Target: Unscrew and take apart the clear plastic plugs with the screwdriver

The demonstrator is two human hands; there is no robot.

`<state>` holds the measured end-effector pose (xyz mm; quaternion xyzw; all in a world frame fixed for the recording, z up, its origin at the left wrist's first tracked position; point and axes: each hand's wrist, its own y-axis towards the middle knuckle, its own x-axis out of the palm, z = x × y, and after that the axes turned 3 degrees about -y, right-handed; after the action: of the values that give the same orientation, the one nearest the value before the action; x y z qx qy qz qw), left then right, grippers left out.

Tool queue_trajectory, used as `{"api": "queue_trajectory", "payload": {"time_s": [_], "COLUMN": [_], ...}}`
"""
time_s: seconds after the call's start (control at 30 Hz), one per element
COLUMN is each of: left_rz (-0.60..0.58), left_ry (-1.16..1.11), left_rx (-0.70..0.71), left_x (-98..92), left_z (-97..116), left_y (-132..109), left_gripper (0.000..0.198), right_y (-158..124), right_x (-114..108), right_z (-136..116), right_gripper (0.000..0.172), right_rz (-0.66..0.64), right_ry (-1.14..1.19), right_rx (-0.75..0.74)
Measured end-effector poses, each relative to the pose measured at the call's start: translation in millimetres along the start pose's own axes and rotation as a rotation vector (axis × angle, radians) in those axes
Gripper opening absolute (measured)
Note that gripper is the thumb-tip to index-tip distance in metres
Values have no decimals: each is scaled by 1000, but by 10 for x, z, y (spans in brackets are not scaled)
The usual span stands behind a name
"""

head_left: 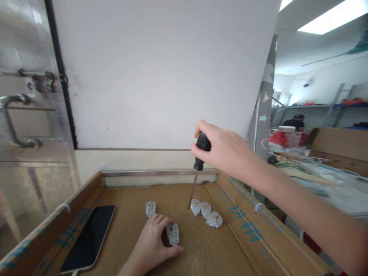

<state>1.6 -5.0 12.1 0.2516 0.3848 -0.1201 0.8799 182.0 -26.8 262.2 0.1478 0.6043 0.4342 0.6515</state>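
Note:
My right hand (pixel 214 143) grips the black handle of a screwdriver (pixel 199 163), its shaft pointing down toward the cardboard. The tip is just left of a cluster of clear plastic plugs (pixel 205 208). Low in the middle, my left hand (pixel 153 243) has its thumb and fingers around another clear plug (pixel 173 234), whose metal pins face up. One more clear plug (pixel 150 208) lies just beyond the left fingers. Another plug (pixel 214 219) sits at the right end of the cluster.
A cardboard tray (pixel 129 199) with raised sides forms the work surface. A black phone (pixel 89 237) lies along its left side. A white panel (pixel 166 76) stands behind, a metal door handle (pixel 14 120) at left. Far right, a person (pixel 294 122) is near cluttered shelves.

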Motion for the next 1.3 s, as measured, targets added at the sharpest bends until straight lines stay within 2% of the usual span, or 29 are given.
{"api": "queue_trajectory", "payload": {"time_s": [0.07, 0.2, 0.37, 0.53, 0.67, 0.8, 0.9, 1.0, 1.13, 1.3], "left_rz": [-4, -8, -30, -31, -37, -63, -105, -132, -63, 128], "left_ry": [3, 5, 11, 9, 22, 47, 106, 217, 316, 374], "left_rx": [-1, -5, -28, -23, -30, -33, 20, 137, 255, 311], "left_x": [5, 18, 21, 32, 59, 74, 32, -54, -172, -219], "left_z": [0, -4, -6, -25, -55, -58, -18, 17, -9, -81], "left_y": [-5, -8, 0, -6, -22, -15, 57, 190, 319, 258], "left_gripper": [44, 45, 47, 47, 48, 54, 63, 71, 70, 57], "right_y": [-71, -170, -139, -174, -258, -279, -273, -284, -316, -352], "right_x": [186, 421, 419, 392, 479, 557, 582, 604, 629, 642], "right_z": [-3, -38, -31, -12, -31, -49, -48, -59, -92, -65], "right_gripper": [10, 11, 19, 18, 18, 19, 16, 14, 12, 11], "right_rz": [-97, -120, -112, 30, -3, 21, 56, 108, 154, 175], "right_ry": [28, 70, 128, 120, 118, 140, 149, 97, 13, 4], "right_rx": [-5, 28, 9, 109, 145, 169, 212, 318, 400, 418]}}
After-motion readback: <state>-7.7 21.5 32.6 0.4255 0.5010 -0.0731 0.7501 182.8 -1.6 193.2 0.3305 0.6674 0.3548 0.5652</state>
